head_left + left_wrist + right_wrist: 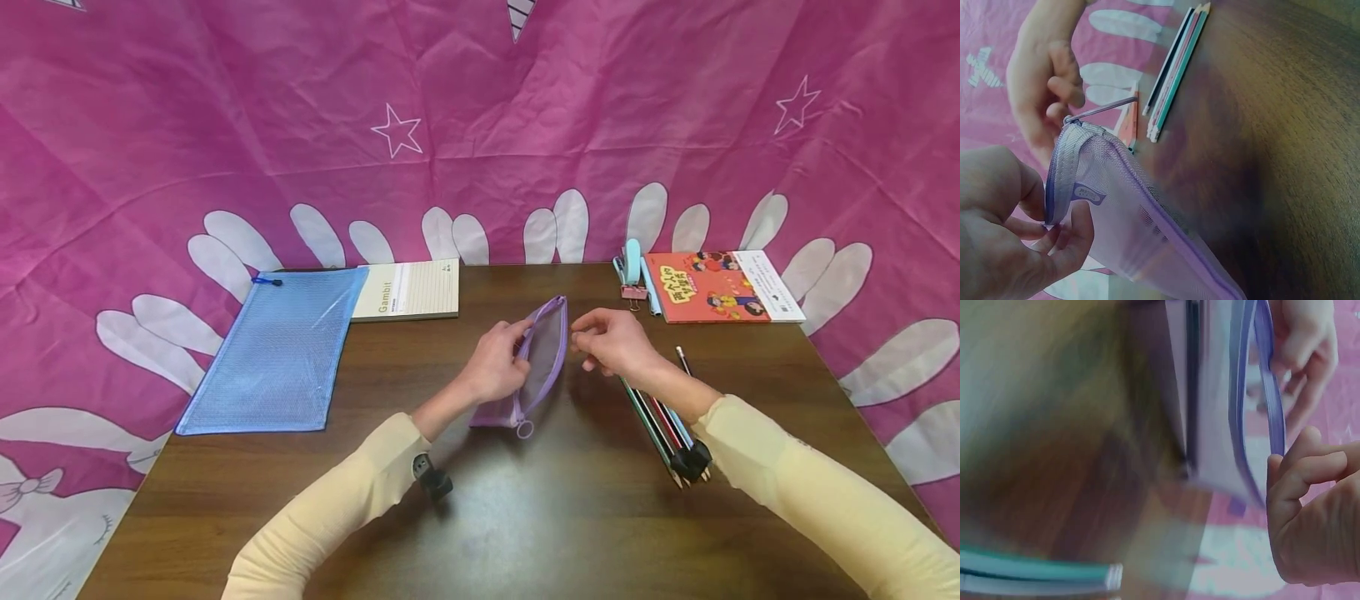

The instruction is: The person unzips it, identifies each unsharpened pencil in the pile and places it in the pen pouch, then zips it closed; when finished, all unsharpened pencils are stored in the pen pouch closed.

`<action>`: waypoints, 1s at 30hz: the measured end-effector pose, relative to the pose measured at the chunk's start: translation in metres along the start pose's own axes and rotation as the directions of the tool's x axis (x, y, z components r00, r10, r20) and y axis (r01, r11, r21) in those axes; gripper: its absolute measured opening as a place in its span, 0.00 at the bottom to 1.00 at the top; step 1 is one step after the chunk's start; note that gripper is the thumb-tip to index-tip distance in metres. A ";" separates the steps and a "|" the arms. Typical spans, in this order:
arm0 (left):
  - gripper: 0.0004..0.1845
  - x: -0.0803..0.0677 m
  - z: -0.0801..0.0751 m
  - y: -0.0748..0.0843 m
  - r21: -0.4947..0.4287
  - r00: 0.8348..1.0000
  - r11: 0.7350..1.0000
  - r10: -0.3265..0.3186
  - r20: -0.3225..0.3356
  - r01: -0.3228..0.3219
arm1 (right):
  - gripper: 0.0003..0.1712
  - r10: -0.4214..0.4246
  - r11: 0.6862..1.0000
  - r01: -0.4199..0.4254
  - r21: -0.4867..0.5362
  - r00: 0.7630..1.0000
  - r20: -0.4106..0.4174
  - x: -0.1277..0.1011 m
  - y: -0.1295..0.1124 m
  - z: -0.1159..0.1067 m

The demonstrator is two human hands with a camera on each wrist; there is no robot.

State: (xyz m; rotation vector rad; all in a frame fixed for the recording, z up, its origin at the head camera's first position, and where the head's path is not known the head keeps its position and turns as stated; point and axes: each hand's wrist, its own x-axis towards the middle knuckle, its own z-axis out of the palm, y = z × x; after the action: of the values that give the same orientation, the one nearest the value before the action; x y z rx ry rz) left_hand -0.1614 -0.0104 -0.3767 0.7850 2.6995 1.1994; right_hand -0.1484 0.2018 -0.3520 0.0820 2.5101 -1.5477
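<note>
A purple mesh zip pouch [546, 350] stands tilted on the table with its zip undone and its mouth spread. My left hand [497, 362] pinches one edge of the mouth between thumb and fingers; the left wrist view shows this grip [1022, 231]. Close to the opposite edge is my right hand [611, 342], its fingers loosely bent and holding nothing. A dark narrow strip [1192, 387] shows along the mesh in the right wrist view; I cannot tell what it is. Several pencils [654, 421], green, red and blue among them, lie partly hidden under the right forearm.
On the left lies a blue mesh zip bag [273, 350], overlapping a cream notebook [420, 290]. At the back right are a red illustrated book [708, 287], a light blue pen [650, 287], a turquoise stapler-like item [632, 260] and a pink binder clip [633, 292].
</note>
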 end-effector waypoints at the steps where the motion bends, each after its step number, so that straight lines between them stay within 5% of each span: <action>1: 0.37 0.000 0.000 0.000 0.002 1.000 1.000 0.002 0.000 -0.002 | 0.15 0.000 1.000 0.000 -0.020 1.000 -0.003 -0.001 0.003 -0.007; 6: 0.38 0.000 0.000 -0.001 0.012 1.000 1.000 0.017 -0.007 -0.016 | 0.15 -0.025 0.977 0.022 -0.210 1.000 -0.012 -0.005 0.027 -0.046; 14: 0.38 0.000 0.000 -0.002 0.007 1.000 1.000 0.012 0.003 -0.012 | 0.18 -0.025 0.884 0.005 -0.468 0.999 -0.036 -0.018 0.086 -0.094; 22: 0.37 -0.002 0.001 -0.002 0.000 1.000 1.000 0.018 0.003 -0.018 | 0.25 0.077 0.846 -0.055 -0.530 0.997 0.020 -0.026 0.110 -0.109; 30: 0.38 -0.001 0.002 -0.003 0.010 1.000 1.000 0.021 -0.003 -0.021 | 0.26 0.080 0.833 -0.054 -0.550 0.996 0.025 -0.024 0.116 -0.109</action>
State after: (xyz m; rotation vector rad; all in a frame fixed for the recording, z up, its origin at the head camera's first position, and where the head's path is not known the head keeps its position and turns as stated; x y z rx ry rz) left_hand -0.1610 -0.0113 -0.3804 0.8150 2.7087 1.1929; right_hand -0.1225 0.3529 -0.4023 0.0476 2.7689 -0.7358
